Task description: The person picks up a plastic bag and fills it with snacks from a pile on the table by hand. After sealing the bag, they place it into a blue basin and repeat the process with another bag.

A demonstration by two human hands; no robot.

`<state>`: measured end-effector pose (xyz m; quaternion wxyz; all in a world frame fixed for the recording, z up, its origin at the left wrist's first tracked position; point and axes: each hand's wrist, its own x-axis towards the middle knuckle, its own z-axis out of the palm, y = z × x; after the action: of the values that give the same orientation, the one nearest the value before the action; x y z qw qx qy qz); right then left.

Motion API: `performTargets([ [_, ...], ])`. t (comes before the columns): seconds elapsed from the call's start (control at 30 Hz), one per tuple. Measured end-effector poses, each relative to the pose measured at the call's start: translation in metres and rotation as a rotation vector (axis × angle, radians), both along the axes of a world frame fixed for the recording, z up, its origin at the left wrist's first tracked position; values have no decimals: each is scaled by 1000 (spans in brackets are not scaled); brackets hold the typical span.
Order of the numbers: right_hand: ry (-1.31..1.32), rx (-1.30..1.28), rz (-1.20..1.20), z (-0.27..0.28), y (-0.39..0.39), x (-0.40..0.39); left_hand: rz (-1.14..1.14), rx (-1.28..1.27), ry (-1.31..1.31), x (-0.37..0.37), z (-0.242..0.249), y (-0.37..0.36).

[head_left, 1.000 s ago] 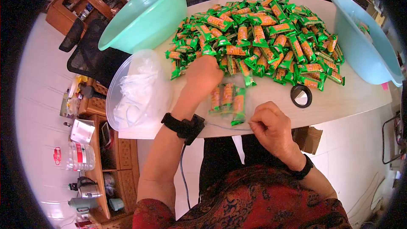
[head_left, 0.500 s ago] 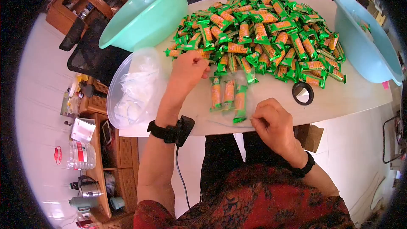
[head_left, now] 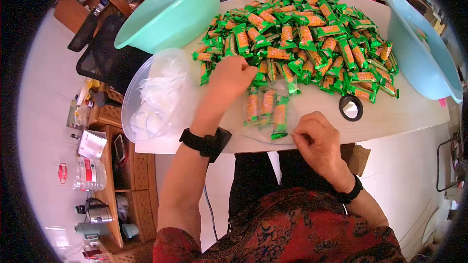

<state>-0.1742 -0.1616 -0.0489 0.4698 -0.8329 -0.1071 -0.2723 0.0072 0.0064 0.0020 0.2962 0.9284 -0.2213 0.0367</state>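
Note:
A clear plastic bag (head_left: 263, 130) lies on the table with three green-and-orange wrapped snack bars (head_left: 267, 103) side by side in it. My right hand (head_left: 318, 139) pinches the bag's near right edge between thumb and fingers. At the front left edge of a large heap of the same snack bars (head_left: 312, 31) is my left hand (head_left: 231, 79), its fingers curled closed. What sits in those fingers, if anything, is hidden behind the hand.
Left of my arm stands a clear plastic tub (head_left: 130, 104) of plastic bags (head_left: 158, 97). A green basin (head_left: 168, 17) tilts behind it. A blue basin (head_left: 424, 53) leans at the table's right edge. Near the heap lies a black-rimmed round object (head_left: 351, 108).
My left hand has shifted right along the heap's front edge, toward the bag. My right hand keeps its pinch on the bag, and the view has tilted slightly.

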Motion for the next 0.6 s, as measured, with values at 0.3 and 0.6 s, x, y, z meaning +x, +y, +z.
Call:
performTargets([
  [0.3, 13, 11, 4, 0, -1, 0, 220, 395, -641, -16, 11, -22],
  [0.6, 1, 13, -20, 0, -1, 1, 69, 387, -723, 23, 6, -4],
])
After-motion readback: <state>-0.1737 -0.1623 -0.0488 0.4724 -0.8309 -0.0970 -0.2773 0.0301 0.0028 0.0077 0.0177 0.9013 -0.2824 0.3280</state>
